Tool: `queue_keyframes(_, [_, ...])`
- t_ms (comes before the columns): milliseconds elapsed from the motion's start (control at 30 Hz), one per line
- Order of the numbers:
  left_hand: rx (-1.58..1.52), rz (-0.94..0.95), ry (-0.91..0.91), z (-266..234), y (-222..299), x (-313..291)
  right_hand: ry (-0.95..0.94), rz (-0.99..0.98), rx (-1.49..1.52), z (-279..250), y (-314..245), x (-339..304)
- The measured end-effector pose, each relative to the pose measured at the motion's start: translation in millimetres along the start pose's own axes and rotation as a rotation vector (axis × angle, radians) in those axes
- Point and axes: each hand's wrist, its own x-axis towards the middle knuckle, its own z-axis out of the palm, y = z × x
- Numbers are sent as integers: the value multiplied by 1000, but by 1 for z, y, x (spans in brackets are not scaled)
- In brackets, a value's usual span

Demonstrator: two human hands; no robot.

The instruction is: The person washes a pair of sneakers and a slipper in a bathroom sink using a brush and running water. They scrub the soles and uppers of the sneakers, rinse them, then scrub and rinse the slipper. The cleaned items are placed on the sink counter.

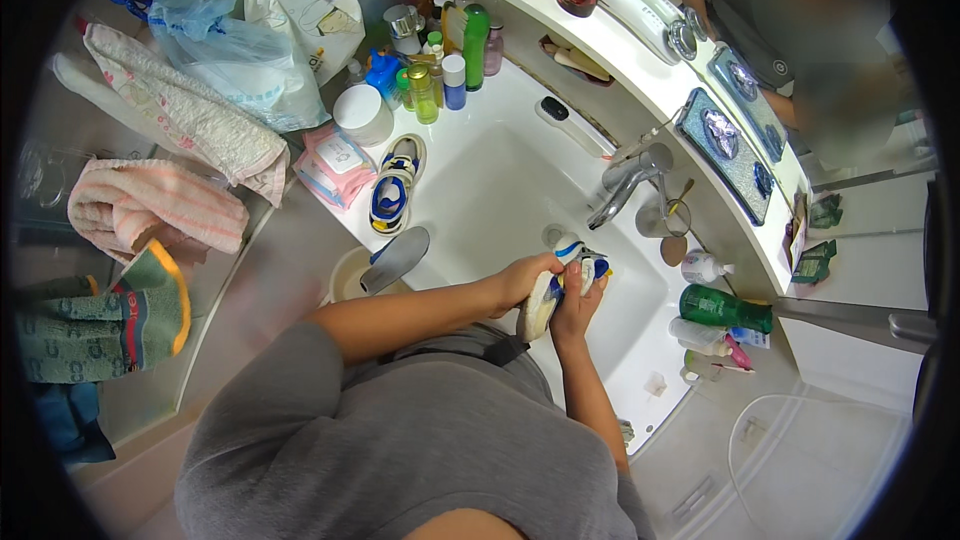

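Note:
Over the front of the white sink basin [470,180], I hold a small white and blue shoe [541,308] with yellow bits. My left hand [520,284] is closed on its left side, and my right hand [577,308] grips it from the right and below. The cream sole edge tilts toward me, and the fingers hide part of the upper. A matching shoe [393,190], blue and white with an open top, stands on the sink's left rim. Near it is a grey smooth-backed object [395,260] whose kind I cannot make out.
A chrome faucet [630,180] reaches over the basin, close to the shoe. Bottles and jars [423,95] crowd the back left corner, beside pink packs [338,165]. Towels [160,210] hang at left. A green bottle [722,308] lies right; a phone [722,155] rests on the shelf.

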Motion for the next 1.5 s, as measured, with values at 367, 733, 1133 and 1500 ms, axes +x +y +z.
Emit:
queue_keyframes(367, [1366, 405, 196, 1, 33, -19, -188, 827, 784, -32, -12, 31])
queue_keyframes(733, [1928, 1260, -184, -16, 42, -42, -410, 1147, 779, -33, -17, 45])
queue_keyframes(1133, [1920, 1233, -201, -25, 34, -51, -508, 1152, 562, -21, -18, 25])
queue_keyframes(1500, [1307, 956, -3, -28, 79, -60, -272, 911, 989, -34, -32, 31])
